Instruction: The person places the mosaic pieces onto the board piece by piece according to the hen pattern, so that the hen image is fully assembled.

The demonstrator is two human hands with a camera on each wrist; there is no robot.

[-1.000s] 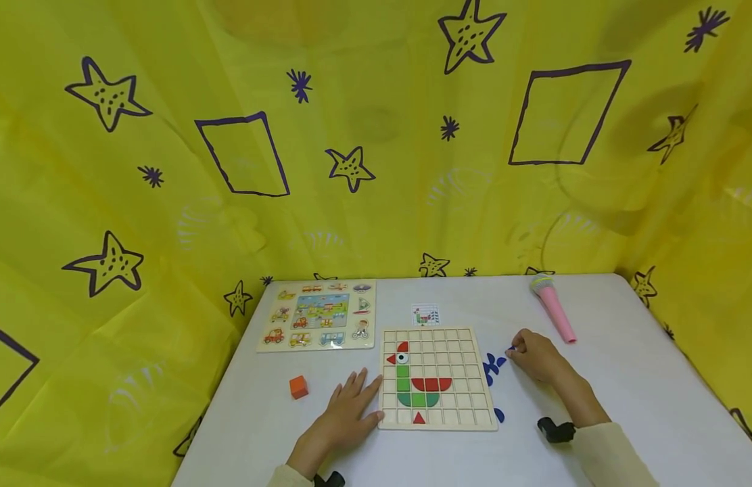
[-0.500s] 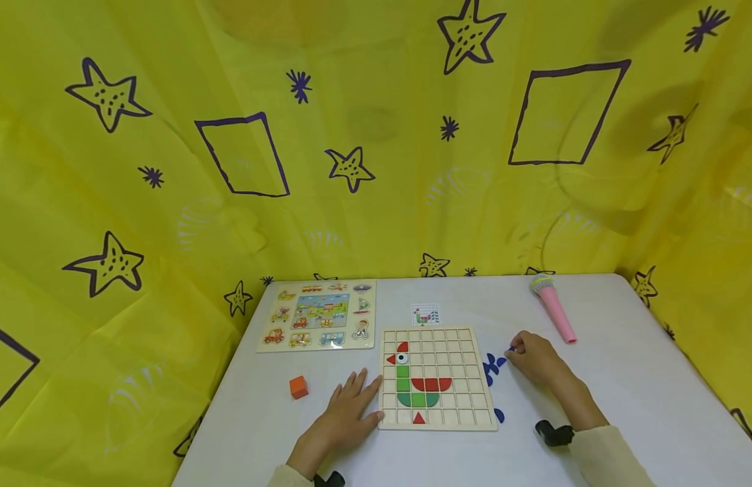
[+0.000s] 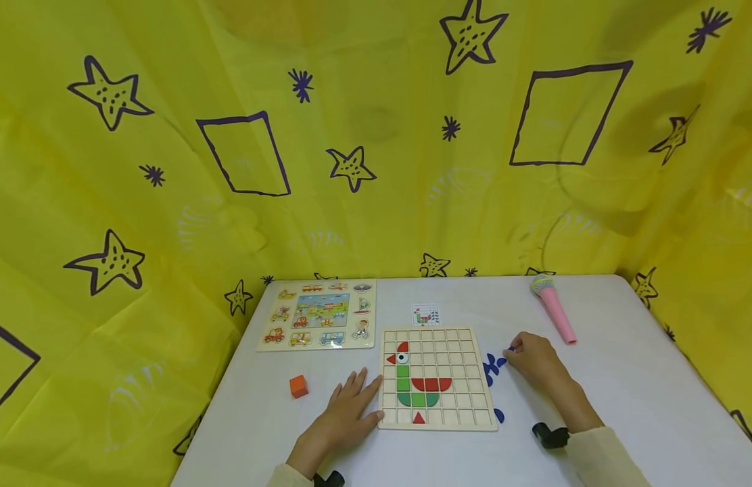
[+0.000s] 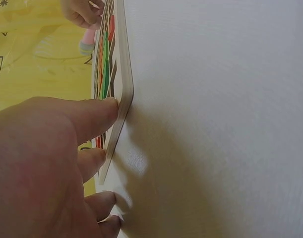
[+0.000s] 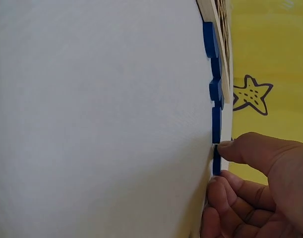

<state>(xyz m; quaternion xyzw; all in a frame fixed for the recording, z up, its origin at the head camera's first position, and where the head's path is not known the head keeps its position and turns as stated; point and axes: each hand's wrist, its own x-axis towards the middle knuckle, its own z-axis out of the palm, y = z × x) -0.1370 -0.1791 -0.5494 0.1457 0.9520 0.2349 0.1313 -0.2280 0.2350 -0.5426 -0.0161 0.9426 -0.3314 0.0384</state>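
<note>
- My right hand (image 3: 537,362) pinches a dark blue piece (image 5: 217,161) between thumb and fingers, just off the right side of a wooden grid board (image 3: 458,368).
- From the head, that piece is a mere sliver at my fingertips; the right-wrist view shows its edge, with my thumb at one end and fingers at the other. Whether it touches the table (image 3: 248,426), I cannot tell.
- My left hand (image 3: 347,419) lies with fingers spread and grasps nothing, at the board's left side.
- Only the left-wrist view shows my thumb tip resting on the board's border and the thickness of its pale rim.
- Only the head view lays out the whole bird (image 3: 403,384), red and green with a round white eye, in the squares.
- Loose blue pieces (image 3: 501,362) cluster between board and right hand; one more sits apart by the near right corner. Seen from my right wrist, they line up in a row.
- Around the board, from the head: a small picture card (image 3: 426,314), a vehicle puzzle (image 3: 364,345), an orange block (image 3: 299,387) and a pink microphone (image 3: 557,312).
</note>
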